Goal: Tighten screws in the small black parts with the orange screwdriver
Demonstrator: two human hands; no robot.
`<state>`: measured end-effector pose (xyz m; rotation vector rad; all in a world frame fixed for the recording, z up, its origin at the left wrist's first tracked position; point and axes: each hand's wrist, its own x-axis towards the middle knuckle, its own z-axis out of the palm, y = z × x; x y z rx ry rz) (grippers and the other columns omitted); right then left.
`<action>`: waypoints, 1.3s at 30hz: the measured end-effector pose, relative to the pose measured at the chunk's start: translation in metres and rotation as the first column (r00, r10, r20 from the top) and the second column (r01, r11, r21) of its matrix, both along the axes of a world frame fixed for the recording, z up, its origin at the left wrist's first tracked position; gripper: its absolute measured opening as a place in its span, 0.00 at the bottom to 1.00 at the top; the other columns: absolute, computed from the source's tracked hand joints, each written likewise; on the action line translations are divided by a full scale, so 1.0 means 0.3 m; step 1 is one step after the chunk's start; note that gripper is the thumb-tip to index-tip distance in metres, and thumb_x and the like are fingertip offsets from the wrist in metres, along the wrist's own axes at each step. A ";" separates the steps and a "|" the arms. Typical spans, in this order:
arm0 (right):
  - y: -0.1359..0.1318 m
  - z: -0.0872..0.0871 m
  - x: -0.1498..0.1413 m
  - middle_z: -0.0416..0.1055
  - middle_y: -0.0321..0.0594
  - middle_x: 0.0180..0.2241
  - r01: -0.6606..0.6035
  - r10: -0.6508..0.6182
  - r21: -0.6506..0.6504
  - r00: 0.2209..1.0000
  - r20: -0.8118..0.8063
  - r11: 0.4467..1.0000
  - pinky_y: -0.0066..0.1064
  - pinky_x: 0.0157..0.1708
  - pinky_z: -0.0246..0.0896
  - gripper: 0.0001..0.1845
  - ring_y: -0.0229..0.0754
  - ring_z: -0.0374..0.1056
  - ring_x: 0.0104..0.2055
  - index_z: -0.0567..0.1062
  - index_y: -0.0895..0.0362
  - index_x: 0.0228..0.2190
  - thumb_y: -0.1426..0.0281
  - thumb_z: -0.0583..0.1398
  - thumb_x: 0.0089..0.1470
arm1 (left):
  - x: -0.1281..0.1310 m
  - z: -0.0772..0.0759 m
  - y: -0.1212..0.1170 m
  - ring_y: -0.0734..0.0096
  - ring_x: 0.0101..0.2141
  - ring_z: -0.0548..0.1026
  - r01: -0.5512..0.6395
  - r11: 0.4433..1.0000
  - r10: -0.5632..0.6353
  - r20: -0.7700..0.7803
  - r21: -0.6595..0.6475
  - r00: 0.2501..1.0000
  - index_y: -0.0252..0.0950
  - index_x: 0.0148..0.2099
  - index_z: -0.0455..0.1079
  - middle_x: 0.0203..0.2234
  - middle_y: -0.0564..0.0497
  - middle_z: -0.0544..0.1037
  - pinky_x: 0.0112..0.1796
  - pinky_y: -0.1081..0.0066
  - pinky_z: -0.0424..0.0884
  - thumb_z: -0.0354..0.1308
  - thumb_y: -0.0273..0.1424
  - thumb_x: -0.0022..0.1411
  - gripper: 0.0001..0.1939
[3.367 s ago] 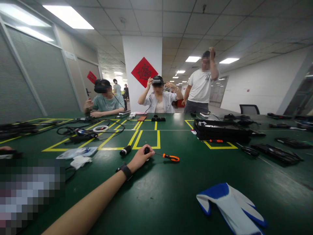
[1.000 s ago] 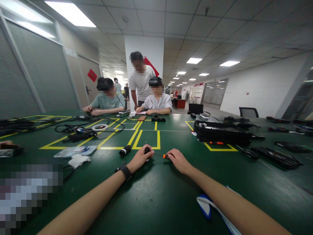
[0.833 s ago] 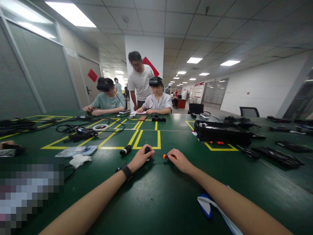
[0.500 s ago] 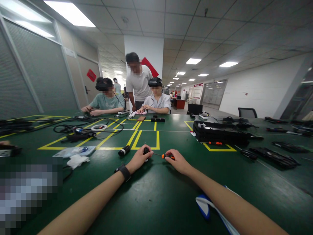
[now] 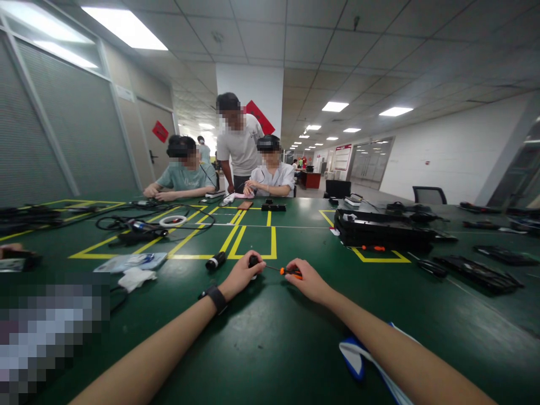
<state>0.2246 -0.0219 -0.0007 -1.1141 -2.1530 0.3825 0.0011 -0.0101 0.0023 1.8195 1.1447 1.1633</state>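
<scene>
In the head view, your left hand (image 5: 242, 271) pinches a small black piece (image 5: 253, 261) at the desk (image 5: 261, 349), and your right hand (image 5: 310, 279) has its fingers curled round the handle of an orange-and-black screwdriver (image 5: 283, 271). The screwdriver lies between your two hands, its thin shaft pointing at the black piece.

For room, mind the black cylinder (image 5: 215, 261) just beside your left hand, with the white crumpled tissue (image 5: 137, 278) and the plastic bag (image 5: 130, 261) farther left. On your right, the black case (image 5: 382, 229) and a second orange-handled tool (image 5: 373, 248) sit well apart from your right hand. Green desktop runs between your forearms; the far edge is where two seated people face you, and your near edge falls outside the frame.

You can't make out the screwdriver's tip at your left fingertips, and your grip hides most of the black piece. Your right forearm covers part of the blue-and-white glove (image 5: 352, 354). A pixelated block masks the lower left corner, and another person's hand (image 5: 13, 247) is cut off at the left border.
</scene>
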 end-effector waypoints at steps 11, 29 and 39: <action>-0.002 0.005 0.006 0.65 0.39 0.34 -0.030 0.030 0.043 1.000 0.007 0.999 0.32 0.39 0.55 0.05 0.39 0.60 0.38 0.69 0.58 0.32 0.70 0.56 0.50 | 0.000 0.003 -0.003 0.74 0.25 0.68 -0.026 0.999 0.026 0.019 -0.025 0.999 0.36 0.35 0.62 0.23 0.55 0.70 0.27 0.75 0.63 0.54 0.41 0.51 0.14; 0.002 0.000 0.008 0.65 0.38 0.33 0.024 -0.025 0.022 0.999 0.031 0.999 0.31 0.37 0.55 0.08 0.39 0.60 0.36 0.67 0.57 0.33 0.71 0.58 0.47 | 0.000 0.000 -0.002 0.75 0.24 0.67 -0.010 1.000 0.010 0.003 -0.024 1.000 0.36 0.36 0.62 0.23 0.56 0.70 0.26 0.75 0.62 0.53 0.41 0.52 0.14; 0.006 0.000 0.005 0.65 0.41 0.33 0.036 -0.039 0.054 0.998 0.056 0.998 0.32 0.40 0.54 0.10 0.39 0.59 0.38 0.70 0.58 0.30 0.69 0.51 0.55 | 0.000 -0.005 0.002 0.74 0.25 0.68 -0.010 1.000 0.010 -0.002 -0.012 1.000 0.36 0.35 0.62 0.23 0.55 0.69 0.27 0.75 0.63 0.53 0.41 0.52 0.14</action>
